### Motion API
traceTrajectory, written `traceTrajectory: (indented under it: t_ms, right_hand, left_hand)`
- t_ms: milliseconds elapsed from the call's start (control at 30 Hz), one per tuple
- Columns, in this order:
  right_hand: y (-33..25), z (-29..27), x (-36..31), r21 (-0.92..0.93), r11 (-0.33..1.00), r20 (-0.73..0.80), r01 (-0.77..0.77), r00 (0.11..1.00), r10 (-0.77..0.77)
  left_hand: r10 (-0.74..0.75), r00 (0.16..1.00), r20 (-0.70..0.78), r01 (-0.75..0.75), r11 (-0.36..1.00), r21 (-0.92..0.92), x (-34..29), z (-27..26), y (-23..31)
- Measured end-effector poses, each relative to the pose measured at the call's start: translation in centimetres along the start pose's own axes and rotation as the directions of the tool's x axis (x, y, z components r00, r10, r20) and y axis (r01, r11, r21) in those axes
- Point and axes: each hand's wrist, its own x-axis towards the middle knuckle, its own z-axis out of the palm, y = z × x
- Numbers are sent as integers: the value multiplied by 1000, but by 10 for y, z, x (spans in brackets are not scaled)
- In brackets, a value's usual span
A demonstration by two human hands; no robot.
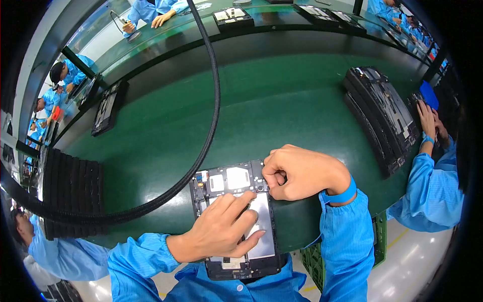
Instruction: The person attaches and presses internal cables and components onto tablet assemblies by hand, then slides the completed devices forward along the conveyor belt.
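Observation:
An opened tablet (263, 221) with bare inner parts lies in front of me, its near end reaching over the table edge toward my body. Across its middle rests my left hand (225, 227), fingers apart and touching the inner parts. My right hand (302, 173) is at the tablet's far right corner, thumb and fingers pinched together at its edge. What those fingertips hold, if anything, is hidden by the hand. A blue band circles my right wrist.
A thick black cable (215, 100) arcs over the green table (271, 100). Stacked tablet housings stand at left (75, 194) and right (385, 118); another opened tablet (108, 108) lies far left. At right, a co-worker's hands (427, 121) work. Below the table is a green crate (314, 264).

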Motion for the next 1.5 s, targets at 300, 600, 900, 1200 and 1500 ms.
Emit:
traceTrajectory:
  t_ms: [300,600,900,1200,1500]
  right_hand:
    - [-1,-1,1,18,1000,-15,11,1000,-11]
    - [10,18,25,111,970,-304,217,937,-175]
    - [12,20,30,138,974,-286,179,949,-134]
    - [14,20,28,102,969,-319,224,930,-181]
    - [6,13,8,0,986,-143,169,975,-167]
  left_hand:
    - [-1,1000,-23,0,999,-51,0,-4,-3]
    - [44,997,-60,-45,999,-5,6,-3,-15]
    - [18,998,-64,-14,998,66,3,-2,-17]
    - [38,996,-79,-40,999,-22,9,-3,-21]
    - [51,995,-85,-50,999,13,9,-3,-19]
